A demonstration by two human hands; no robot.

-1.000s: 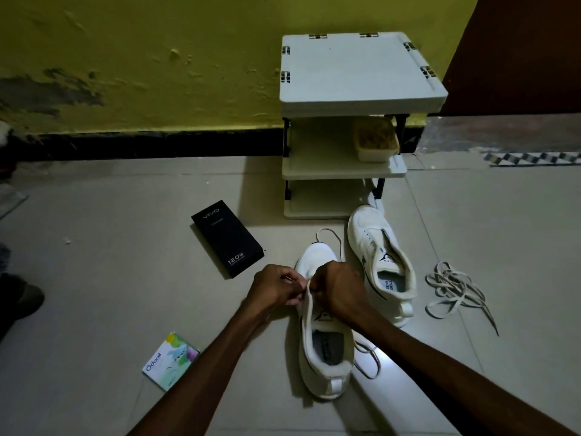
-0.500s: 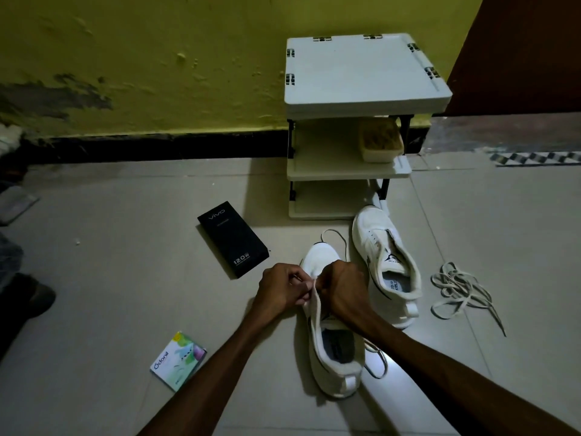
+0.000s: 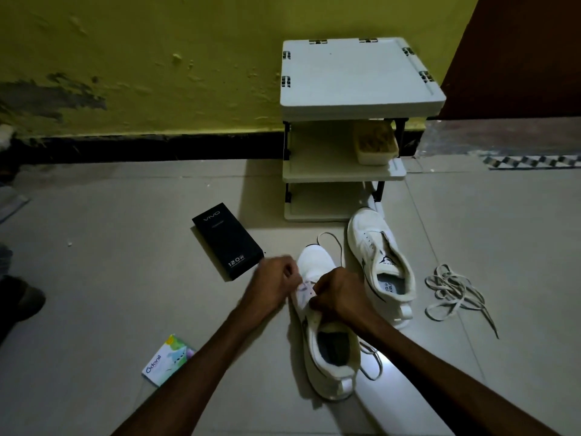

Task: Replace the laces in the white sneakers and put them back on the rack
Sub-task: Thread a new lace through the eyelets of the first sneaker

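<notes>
Your hands are close together over the near sneaker (image 3: 316, 262), almost touching at its eyelet row. Right hand (image 3: 338, 294): fingers curled, pinching the eyelet flap of the upper. Left hand (image 3: 276, 284): fingers curled against the same flap, but motion-blurred, so you cannot tell whether it holds anything.

The near sneaker lies on the floor (image 3: 125, 294), toe toward the rack, heel toward you. A white lace (image 3: 372, 361) loops out on its right side by the heel, and another loop shows just past the toe.

The second sneaker (image 3: 374, 250) sits just beside it on the right, also toe toward the rack, with no lace visible in it. A loose pile of laces (image 3: 452, 291) lies on the floor farther right, apart from both shoes.

The white rack (image 3: 355, 77) stands against the yellow wall (image 3: 157, 58), right behind the second sneaker's toe. A pale container (image 3: 374, 143) sits on its middle shelf.

To your left, a black box (image 3: 228, 240) lies near the left hand, and a small Odonil packet (image 3: 168, 360) lies nearer you.
</notes>
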